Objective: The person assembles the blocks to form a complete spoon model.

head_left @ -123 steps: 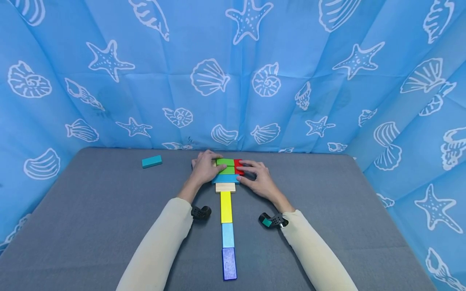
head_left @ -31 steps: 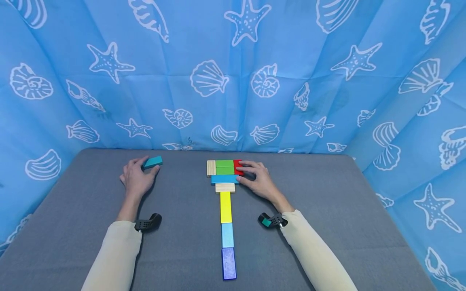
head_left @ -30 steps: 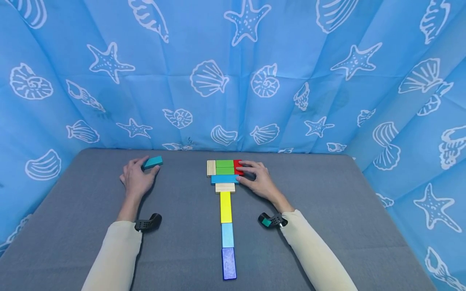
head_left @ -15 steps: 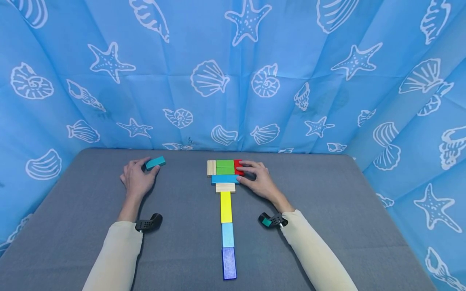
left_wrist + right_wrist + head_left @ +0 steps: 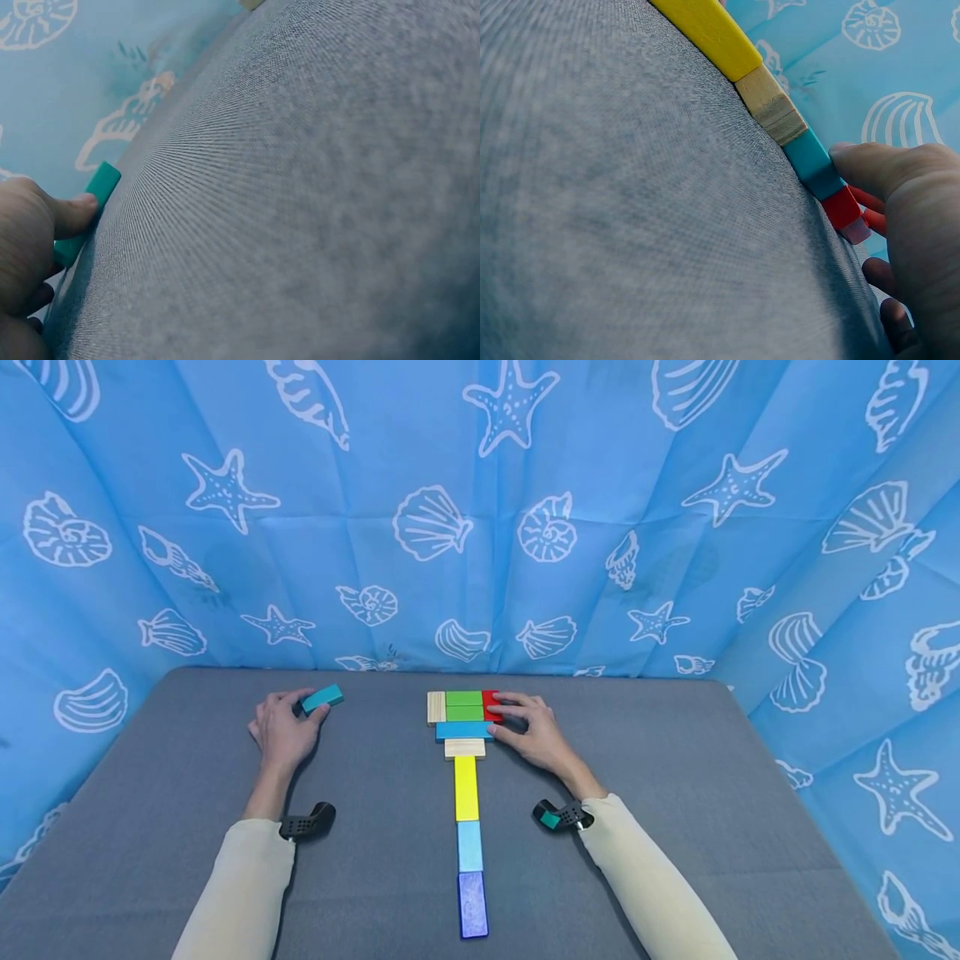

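Note:
At the back left, my left hand pinches a teal wooden block between thumb and fingers. The left wrist view shows the thumb on the same teal block, low over the grey cloth. My right hand rests beside a flat block figure, its fingertips on the red block and its thumb at the right end of a blue block. Two green blocks lie left of the red one, then an upright-lying plain wood block. In the right wrist view the thumb touches the blue block.
Below the blue block run a plain wood block, a yellow block, a light blue block and a violet-blue block in line. Grey cloth covers the table. A blue curtain with shells hangs behind it.
My left hand has left the plain wood block by the green ones and gone left to the teal block. That block has since shifted slightly right. My right hand stays in place.

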Demonstrator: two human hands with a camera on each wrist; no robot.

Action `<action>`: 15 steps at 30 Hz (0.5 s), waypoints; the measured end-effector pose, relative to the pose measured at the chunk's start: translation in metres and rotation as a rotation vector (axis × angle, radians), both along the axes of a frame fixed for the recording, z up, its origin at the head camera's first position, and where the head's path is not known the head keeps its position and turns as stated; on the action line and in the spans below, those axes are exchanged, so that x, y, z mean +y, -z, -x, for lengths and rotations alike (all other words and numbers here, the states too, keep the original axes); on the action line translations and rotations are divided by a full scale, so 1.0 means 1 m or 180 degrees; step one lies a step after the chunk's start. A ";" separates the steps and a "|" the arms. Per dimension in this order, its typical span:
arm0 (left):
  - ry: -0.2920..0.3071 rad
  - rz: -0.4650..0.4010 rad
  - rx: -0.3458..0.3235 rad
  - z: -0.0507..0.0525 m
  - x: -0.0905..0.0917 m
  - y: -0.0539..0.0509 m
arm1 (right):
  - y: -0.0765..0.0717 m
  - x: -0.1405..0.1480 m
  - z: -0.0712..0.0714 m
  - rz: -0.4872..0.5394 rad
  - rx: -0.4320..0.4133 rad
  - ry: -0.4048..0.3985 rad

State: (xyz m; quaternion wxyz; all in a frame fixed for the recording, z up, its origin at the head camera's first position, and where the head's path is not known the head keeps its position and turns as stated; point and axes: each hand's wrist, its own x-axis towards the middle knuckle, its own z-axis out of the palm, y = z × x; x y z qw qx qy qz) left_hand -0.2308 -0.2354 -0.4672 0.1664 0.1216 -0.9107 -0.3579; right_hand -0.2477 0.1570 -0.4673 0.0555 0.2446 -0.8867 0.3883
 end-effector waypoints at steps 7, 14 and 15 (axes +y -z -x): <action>0.0002 -0.0016 0.0032 0.000 0.001 -0.001 | -0.001 0.000 0.000 0.0005 0.0006 0.0000; 0.0067 -0.0088 0.0039 -0.002 -0.001 -0.002 | -0.001 0.000 -0.001 -0.0010 -0.0005 0.0003; 0.0082 -0.0106 0.0037 -0.002 -0.001 -0.003 | -0.001 0.000 0.000 -0.0014 -0.0009 0.0010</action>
